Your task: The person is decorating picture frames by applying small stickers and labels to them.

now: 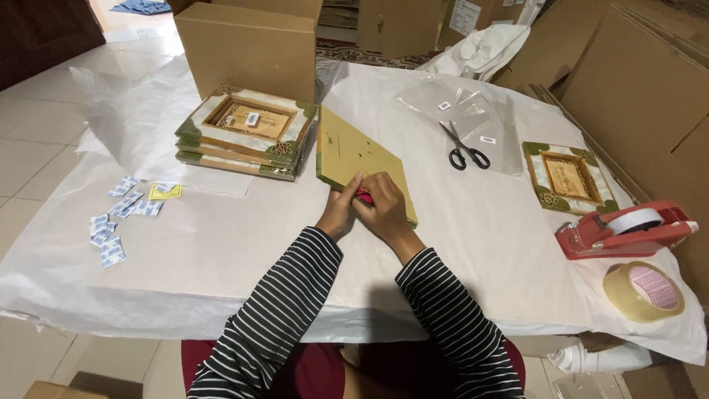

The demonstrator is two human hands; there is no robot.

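White paper covered the table (221,244). My left hand (339,214) and right hand (384,210) pinched a small pink thing (363,196) together, fingers closed on it, against the near corner of a face-down frame (362,159), brown-backed, green-edged. Striped sleeves (281,310) angled inward.

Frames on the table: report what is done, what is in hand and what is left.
Done: nothing looks wrapped or boxed yet. In hand: the left hand and right hand press a small pink thing on the back of a face-down frame. Left: a stack of frames and a single frame lie bare; scissors, clear bags and tape dispenser lie untouched.
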